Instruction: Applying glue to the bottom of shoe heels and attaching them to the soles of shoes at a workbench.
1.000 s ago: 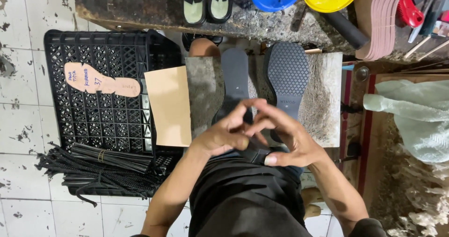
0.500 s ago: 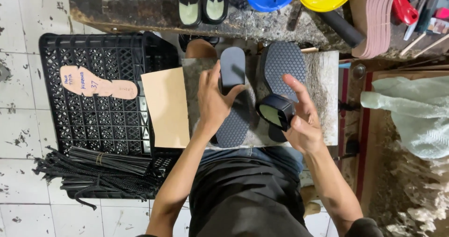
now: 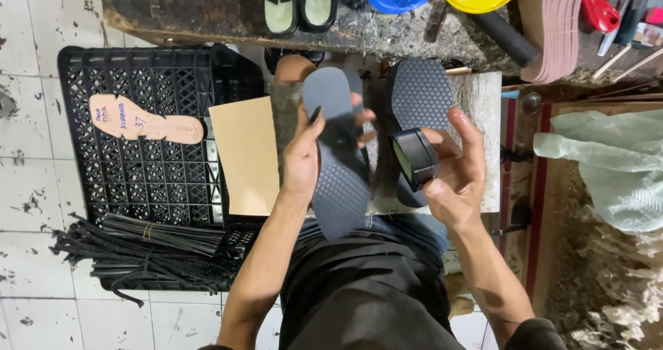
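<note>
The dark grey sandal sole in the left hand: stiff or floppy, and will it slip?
The dark grey sandal sole likely flexes somewhat: it looks thin and flat, like foam or rubber. Probably light, since the left hand holds it alone by one edge. Its diamond-patterned tread should resist slipping.

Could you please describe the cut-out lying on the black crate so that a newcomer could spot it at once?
Left of the person's lap stands a black plastic lattice crate. On its upper part lies a flat, pale pinkish foot-shaped insole pattern with handwriting on it. Unlike the plain rectangular tan card beside it, it is curved like a footprint.
</note>
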